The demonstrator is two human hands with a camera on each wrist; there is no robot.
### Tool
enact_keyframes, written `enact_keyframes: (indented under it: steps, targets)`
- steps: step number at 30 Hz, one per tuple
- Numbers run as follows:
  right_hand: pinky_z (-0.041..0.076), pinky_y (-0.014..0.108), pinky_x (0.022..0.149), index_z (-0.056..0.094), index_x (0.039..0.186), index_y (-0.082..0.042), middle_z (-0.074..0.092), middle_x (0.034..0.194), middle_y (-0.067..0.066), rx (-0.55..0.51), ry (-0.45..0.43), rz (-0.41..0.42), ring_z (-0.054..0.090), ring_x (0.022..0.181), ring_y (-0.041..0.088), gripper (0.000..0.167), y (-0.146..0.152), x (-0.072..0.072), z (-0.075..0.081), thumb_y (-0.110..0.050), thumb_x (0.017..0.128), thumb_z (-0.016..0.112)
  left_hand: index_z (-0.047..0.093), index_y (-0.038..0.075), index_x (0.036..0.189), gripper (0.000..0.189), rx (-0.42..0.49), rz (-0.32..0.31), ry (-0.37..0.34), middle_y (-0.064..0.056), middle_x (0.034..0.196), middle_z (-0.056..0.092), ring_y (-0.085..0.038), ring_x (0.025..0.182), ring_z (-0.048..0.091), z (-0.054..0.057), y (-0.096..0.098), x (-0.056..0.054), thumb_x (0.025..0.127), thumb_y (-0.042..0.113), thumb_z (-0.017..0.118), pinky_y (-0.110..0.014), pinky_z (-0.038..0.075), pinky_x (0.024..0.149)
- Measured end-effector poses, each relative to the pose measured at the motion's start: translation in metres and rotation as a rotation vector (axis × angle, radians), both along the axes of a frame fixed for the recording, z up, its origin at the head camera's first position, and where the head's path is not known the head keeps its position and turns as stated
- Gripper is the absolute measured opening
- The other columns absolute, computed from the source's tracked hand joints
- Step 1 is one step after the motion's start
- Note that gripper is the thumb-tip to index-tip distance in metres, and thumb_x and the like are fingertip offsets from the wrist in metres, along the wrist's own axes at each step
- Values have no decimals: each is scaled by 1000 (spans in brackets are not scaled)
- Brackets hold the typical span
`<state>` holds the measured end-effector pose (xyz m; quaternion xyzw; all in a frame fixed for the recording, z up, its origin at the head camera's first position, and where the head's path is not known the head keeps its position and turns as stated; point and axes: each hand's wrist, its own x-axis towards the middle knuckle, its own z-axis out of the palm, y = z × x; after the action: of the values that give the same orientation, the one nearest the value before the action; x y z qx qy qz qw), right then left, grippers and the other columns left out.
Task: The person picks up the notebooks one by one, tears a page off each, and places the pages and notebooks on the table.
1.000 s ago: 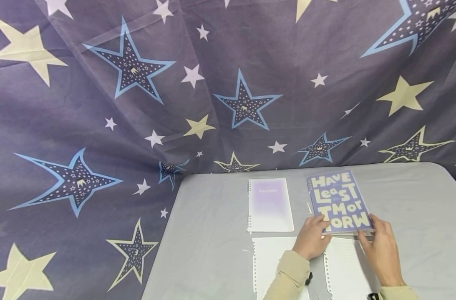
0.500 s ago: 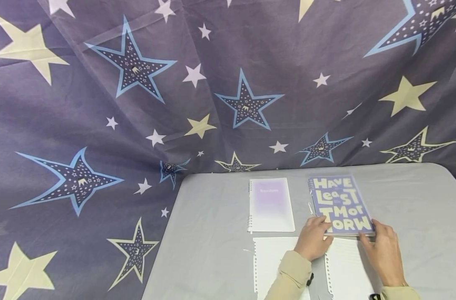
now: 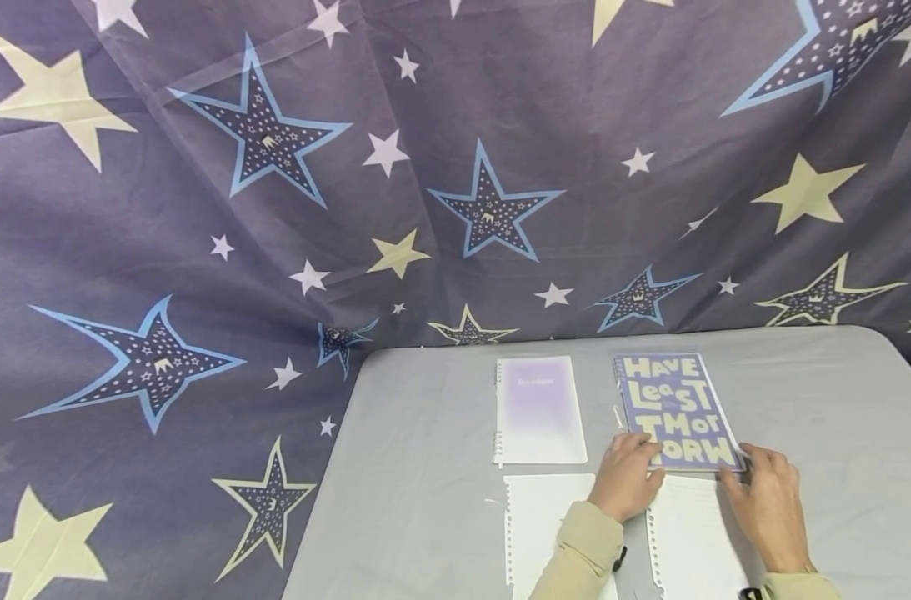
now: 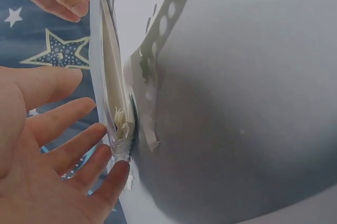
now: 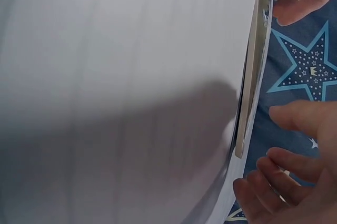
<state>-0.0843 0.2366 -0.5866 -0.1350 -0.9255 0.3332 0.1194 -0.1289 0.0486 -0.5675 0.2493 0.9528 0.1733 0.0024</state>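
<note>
A blue spiral notebook (image 3: 676, 408) with big cream letters lies at the right of the table. My left hand (image 3: 626, 475) touches its near left corner, the fingertips reaching over the cover. At the near right corner rests my right hand (image 3: 770, 500), fingers beside the edge. In the left wrist view, the left hand (image 4: 68, 145) has spread, relaxed fingers along the notebook's edge (image 4: 111, 61). The right wrist view shows the right hand (image 5: 295, 166) with loosely bent fingers and the thumb apart from the notebook's page edge (image 5: 247, 87).
To the left lies a white and purple notebook (image 3: 541, 412). Two loose punched sheets, a left one (image 3: 548, 508) and a right one (image 3: 691, 525), lie nearer the body, partly under the forearms. Paper scraps (image 3: 618, 415) dot the grey table (image 3: 402, 500). A star-printed curtain (image 3: 395, 183) hangs behind.
The blue notebook has come slightly toward the body, and its tilted far end has settled lower, so it lies flatter. Both hands stay at its near corners with little movement.
</note>
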Motion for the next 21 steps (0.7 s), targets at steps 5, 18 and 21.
enact_keyframes:
  steps: [5,18,21]
  targets:
    - [36,68,96,48,127,17,43,126,38,1,17,2,38,117,54,46,0,-1,3,-6,90,64,64,23,131,35,35,15,-26,6,138,58,-10,130,48,2,-1,-1,97,30,62,-23,40,110]
    - [42,46,77,62,113,10,58,108,27,19,344,81,53,92,40,34,-10,-2,21,1,81,70,67,21,122,28,221,77,27,9,123,63,-6,115,56,15,-16,-3,95,17,62,-19,46,102]
    - [42,46,77,63,112,9,59,107,25,23,378,117,54,92,39,35,-13,-1,23,2,79,73,67,20,123,28,235,82,33,8,124,63,-7,117,56,18,-25,-3,96,17,60,-21,46,104]
